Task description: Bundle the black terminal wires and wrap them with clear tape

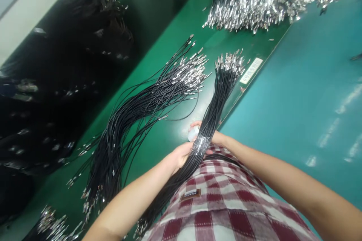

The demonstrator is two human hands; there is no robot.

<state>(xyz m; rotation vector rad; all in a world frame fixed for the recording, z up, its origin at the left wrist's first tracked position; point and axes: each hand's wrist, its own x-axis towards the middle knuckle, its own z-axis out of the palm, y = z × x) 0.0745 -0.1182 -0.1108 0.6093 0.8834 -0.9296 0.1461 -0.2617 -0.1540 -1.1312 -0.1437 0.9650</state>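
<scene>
A long bundle of black cables [216, 99] with silvery metal end terminals lies across the front of the bench and over my lap. Clear shiny tape [201, 145] is wrapped around its middle. My left hand [181, 155] is closed round the bundle just below the tape. Reaching behind the bundle from the other side, my right hand [215, 138] is partly hidden by the cables. Its fingertips show at the left of the bundle, closed on a whitish, translucent tape roll [193, 134].
A looser pile of black cables [135, 101] spreads over the green bench [209, 41] to the left. More cables with metal ends [254, 7] lie at the far side. A white label [251, 70] is on the bench edge. Dark heaps of cables [70, 45] stand at left.
</scene>
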